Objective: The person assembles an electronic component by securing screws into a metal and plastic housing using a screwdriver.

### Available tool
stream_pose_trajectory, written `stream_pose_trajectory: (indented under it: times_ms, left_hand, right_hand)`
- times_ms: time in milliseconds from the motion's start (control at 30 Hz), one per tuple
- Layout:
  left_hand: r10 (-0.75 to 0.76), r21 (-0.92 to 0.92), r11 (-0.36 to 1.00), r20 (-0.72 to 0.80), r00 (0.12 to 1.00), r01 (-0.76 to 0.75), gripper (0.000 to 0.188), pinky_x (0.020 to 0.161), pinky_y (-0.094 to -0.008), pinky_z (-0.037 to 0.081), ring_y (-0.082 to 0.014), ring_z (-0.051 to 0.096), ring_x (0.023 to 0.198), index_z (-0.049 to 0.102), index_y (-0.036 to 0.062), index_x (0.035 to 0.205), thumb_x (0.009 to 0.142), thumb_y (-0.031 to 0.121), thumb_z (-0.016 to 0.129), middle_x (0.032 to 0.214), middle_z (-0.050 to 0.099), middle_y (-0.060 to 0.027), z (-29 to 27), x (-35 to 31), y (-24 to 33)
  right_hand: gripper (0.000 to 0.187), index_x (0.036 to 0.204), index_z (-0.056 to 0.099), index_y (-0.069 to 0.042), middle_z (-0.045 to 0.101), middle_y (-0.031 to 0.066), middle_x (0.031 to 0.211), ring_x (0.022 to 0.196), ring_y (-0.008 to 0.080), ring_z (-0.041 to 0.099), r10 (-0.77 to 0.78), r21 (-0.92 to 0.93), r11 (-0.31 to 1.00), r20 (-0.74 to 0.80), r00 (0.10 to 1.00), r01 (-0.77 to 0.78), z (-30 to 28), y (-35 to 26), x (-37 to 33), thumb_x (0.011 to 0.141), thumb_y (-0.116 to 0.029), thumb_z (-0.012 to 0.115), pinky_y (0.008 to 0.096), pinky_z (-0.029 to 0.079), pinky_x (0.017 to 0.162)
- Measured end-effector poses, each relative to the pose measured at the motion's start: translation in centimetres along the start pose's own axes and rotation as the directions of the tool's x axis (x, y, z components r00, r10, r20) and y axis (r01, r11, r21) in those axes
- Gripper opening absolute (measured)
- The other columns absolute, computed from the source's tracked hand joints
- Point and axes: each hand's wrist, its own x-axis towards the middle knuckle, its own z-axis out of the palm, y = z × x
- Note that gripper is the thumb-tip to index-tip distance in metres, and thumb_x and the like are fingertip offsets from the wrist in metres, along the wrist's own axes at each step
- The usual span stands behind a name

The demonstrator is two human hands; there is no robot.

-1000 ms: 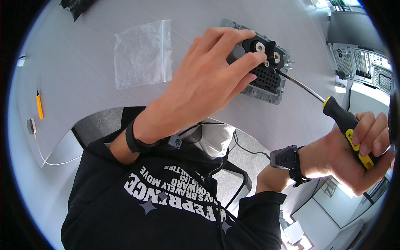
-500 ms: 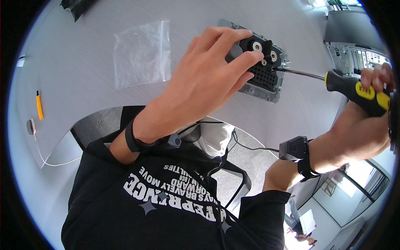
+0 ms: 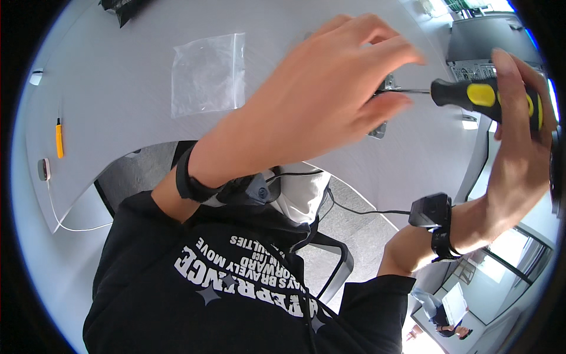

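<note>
Right hand [image 3: 519, 147] is wrapped tight round a black-and-yellow screwdriver [image 3: 489, 99], fingers folded over the handle from above, shaft running level twd the left so the tip goes in sideways, not from above. Left hand [image 3: 318, 100] sits over a small grey metal part [image 3: 380, 127] on the grey table [image 3: 118, 106]; only an edge of that part peeks out under the fingers, w/ the driver's shaft vanishing behind the fingertips right beside it. Can't tell if the left fingers actually pinch the part or just press on it; they're blurred and cover nearly all of it, but my guess is they brace it so it won't skid while the tip pushes in. Both wrists carry black bands, the right one w/ a boxy black unit [image 3: 429, 211], worn clear of the palm. Off to the person's left a clear zip bag [image 3: 207, 72] lies flat on the table, well apart from the work, and further out an orange pen-like tool [image 3: 59, 140] near the table edge, both parked out of the way. Grey computer case [image 3: 489, 41] stands beyond the driver, at the far right.
</note>
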Motion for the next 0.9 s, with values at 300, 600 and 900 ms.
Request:
stream_pose_trajectory:
  times_ms: [300, 600, 900]
  left_hand:
    - [0.023, -0.320, 0.947, 0.124, 0.992, 0.018, 0.026, 0.062, -0.0315, 0.053, -0.0258, 0.068, 0.071, 0.059, -0.0035, 0.106, 0.087, 0.012, 0.070, 0.092, 0.068, -0.0157, 1.9, 5.0, -0.2]
    - [0.213, -0.370, 0.926, 0.334, 0.918, -0.080, 0.029, 0.054, -0.0346, 0.049, -0.0268, 0.060, 0.060, 0.049, -0.0049, 0.105, 0.090, 0.014, 0.066, 0.087, 0.062, -0.0162, 0.9, 5.3, 0.4]
    - [0.223, -0.502, 0.864, 0.310, 0.924, -0.040, 0.021, 0.059, -0.0381, 0.048, -0.0296, 0.063, 0.066, 0.053, -0.0020, 0.101, 0.087, 0.007, 0.067, 0.082, 0.065, -0.0187, -0.3, 5.9, 0.4]
  right_hand:
    - [0.053, 0.135, 0.054, -0.010, 0.056, 0.0144, 0.134, 0.128, 0.0240, 0.051, -0.227, 0.111, 0.972, 0.211, 0.951, 0.208, -1.9, 2.9, 1.0, 0.099, -0.043, 0.034, 0.0361, 0.035, 0.110]
    - [0.027, 0.113, 0.071, -0.011, 0.061, 0.0061, 0.100, 0.087, 0.0156, 0.062, -0.269, -0.050, 0.949, 0.389, 0.881, 0.312, -4.6, 3.2, 0.7, 0.089, -0.021, 0.072, 0.0243, 0.050, 0.076]
    - [0.031, 0.128, 0.061, -0.014, 0.063, 0.0081, 0.123, 0.097, 0.0166, 0.066, -0.289, 0.122, 0.957, 0.304, 0.908, 0.264, -5.4, 2.8, 0.6, 0.097, -0.016, 0.058, 0.0248, 0.053, 0.078]
